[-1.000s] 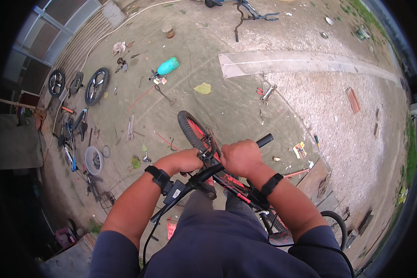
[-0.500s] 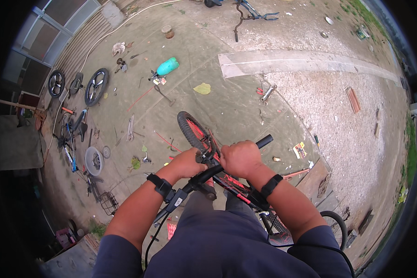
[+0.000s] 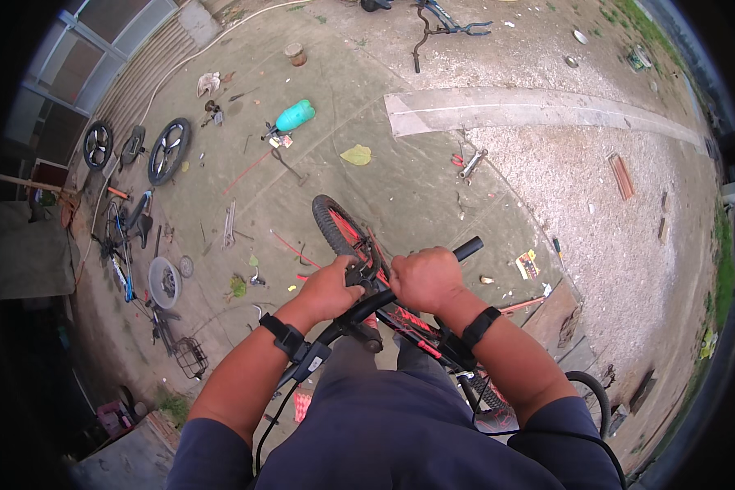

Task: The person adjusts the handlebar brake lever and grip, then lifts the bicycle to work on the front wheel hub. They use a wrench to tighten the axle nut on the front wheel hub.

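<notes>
A black and red bicycle stands before me, its knobbly front wheel [image 3: 331, 222] pointing away to the left. My right hand [image 3: 426, 280] is closed in a fist over the black handlebar [image 3: 372, 304], whose right end sticks out past the knuckles. At the dark clamp area in the middle of the bar, my left hand [image 3: 328, 289] has its thumb and forefinger curled round a dark part; its other fingers are hidden, and I cannot make out what it grips. A grey and black control [image 3: 312, 358] sits on the left side of the bar, below my left wrist.
Wrenches [image 3: 230, 224], a teal bottle [image 3: 295, 116] and a T-shaped tool [image 3: 289, 168] lie on the green ground sheet. Loose wheels [image 3: 169, 152], another bicycle [image 3: 122, 245] and a white basin [image 3: 164, 282] are on the left. Pliers [image 3: 458, 159] lie farther off to the right.
My left hand has shifted very slightly near the clamp area, its thumb and forefinger a little farther apart. My right fist stays over the bar, and the bicycle keeps its place.
</notes>
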The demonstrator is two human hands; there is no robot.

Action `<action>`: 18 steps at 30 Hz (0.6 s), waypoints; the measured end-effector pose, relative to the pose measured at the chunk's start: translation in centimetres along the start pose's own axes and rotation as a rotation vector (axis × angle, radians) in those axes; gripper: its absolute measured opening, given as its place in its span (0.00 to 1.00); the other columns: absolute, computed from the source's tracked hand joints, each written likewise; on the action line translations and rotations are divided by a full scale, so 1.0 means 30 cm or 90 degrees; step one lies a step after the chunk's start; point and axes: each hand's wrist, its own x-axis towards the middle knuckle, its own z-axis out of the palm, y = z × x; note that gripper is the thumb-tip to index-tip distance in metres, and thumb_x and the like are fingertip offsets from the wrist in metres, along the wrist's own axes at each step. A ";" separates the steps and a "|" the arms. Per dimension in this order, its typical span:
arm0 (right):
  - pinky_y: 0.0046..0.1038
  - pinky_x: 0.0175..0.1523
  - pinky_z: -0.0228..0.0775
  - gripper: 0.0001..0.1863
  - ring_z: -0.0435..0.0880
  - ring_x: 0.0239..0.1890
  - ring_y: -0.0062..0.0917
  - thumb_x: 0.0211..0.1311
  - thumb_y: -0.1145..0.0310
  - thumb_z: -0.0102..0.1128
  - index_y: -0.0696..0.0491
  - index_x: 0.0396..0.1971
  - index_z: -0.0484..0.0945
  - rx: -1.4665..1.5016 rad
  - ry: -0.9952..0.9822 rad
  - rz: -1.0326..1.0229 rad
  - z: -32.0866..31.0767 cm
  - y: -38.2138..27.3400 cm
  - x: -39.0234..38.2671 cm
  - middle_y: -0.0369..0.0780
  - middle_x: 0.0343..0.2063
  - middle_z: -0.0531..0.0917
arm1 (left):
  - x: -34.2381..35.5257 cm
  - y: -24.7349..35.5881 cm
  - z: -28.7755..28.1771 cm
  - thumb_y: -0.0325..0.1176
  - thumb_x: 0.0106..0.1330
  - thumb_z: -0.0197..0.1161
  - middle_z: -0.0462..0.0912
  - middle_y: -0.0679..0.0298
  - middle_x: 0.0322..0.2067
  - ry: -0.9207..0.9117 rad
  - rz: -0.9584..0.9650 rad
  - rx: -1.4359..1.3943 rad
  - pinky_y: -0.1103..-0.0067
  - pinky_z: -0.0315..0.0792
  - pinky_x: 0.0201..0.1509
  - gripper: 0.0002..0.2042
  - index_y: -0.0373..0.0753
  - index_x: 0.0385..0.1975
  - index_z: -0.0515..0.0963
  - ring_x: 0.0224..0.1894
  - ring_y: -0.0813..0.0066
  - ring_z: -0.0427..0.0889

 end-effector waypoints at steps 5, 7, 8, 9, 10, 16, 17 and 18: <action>0.41 0.32 0.73 0.10 0.84 0.21 0.37 0.57 0.58 0.63 0.46 0.21 0.80 0.007 0.008 -0.001 -0.001 0.000 0.000 0.38 0.16 0.82 | -0.025 0.045 -0.022 0.37 0.64 0.71 0.85 0.43 0.53 -0.016 0.000 -0.009 0.62 0.76 0.61 0.32 0.37 0.67 0.70 0.56 0.43 0.84; 0.41 0.33 0.73 0.10 0.84 0.21 0.37 0.57 0.58 0.63 0.46 0.21 0.80 0.004 0.006 -0.003 -0.004 -0.003 -0.001 0.38 0.17 0.82 | -0.029 0.038 -0.019 0.36 0.64 0.71 0.85 0.44 0.53 -0.011 0.027 -0.014 0.62 0.76 0.61 0.31 0.37 0.67 0.70 0.57 0.43 0.84; 0.41 0.33 0.73 0.10 0.84 0.21 0.37 0.57 0.58 0.63 0.46 0.21 0.80 0.001 0.007 -0.003 -0.007 -0.004 -0.001 0.38 0.17 0.82 | -0.029 0.037 -0.020 0.36 0.64 0.71 0.85 0.44 0.54 -0.011 0.041 -0.014 0.62 0.76 0.61 0.31 0.37 0.67 0.70 0.57 0.43 0.84; 0.41 0.33 0.73 0.11 0.84 0.21 0.37 0.57 0.58 0.63 0.46 0.20 0.80 -0.003 0.008 -0.003 -0.009 -0.004 -0.002 0.38 0.17 0.82 | -0.029 0.035 -0.020 0.36 0.64 0.71 0.84 0.44 0.54 -0.012 0.055 -0.014 0.61 0.76 0.61 0.31 0.37 0.67 0.70 0.57 0.44 0.83; 0.41 0.32 0.73 0.11 0.84 0.21 0.37 0.58 0.58 0.63 0.47 0.20 0.80 -0.002 0.009 -0.003 -0.011 -0.003 -0.002 0.38 0.16 0.82 | -0.028 0.027 -0.016 0.36 0.64 0.71 0.84 0.44 0.55 -0.006 0.079 -0.023 0.61 0.76 0.62 0.31 0.36 0.67 0.70 0.58 0.44 0.83; 0.41 0.32 0.73 0.11 0.84 0.21 0.38 0.58 0.58 0.63 0.47 0.20 0.79 0.013 0.007 -0.003 -0.015 -0.002 -0.005 0.39 0.16 0.82 | -0.029 0.015 -0.015 0.36 0.65 0.69 0.83 0.44 0.57 -0.002 0.164 0.013 0.60 0.76 0.62 0.30 0.35 0.67 0.69 0.59 0.43 0.82; 0.41 0.32 0.73 0.12 0.84 0.21 0.38 0.58 0.58 0.63 0.47 0.20 0.79 0.009 0.006 -0.002 -0.013 -0.001 -0.004 0.39 0.16 0.82 | -0.023 0.019 -0.020 0.37 0.66 0.68 0.83 0.44 0.56 -0.006 0.168 0.047 0.59 0.76 0.62 0.30 0.35 0.67 0.69 0.58 0.43 0.82; 0.42 0.32 0.73 0.12 0.84 0.21 0.38 0.58 0.58 0.63 0.47 0.20 0.79 0.006 0.004 -0.001 -0.013 -0.001 -0.004 0.39 0.16 0.82 | -0.018 0.023 -0.024 0.37 0.66 0.68 0.82 0.44 0.56 -0.011 0.172 0.081 0.59 0.76 0.61 0.30 0.34 0.67 0.69 0.58 0.42 0.82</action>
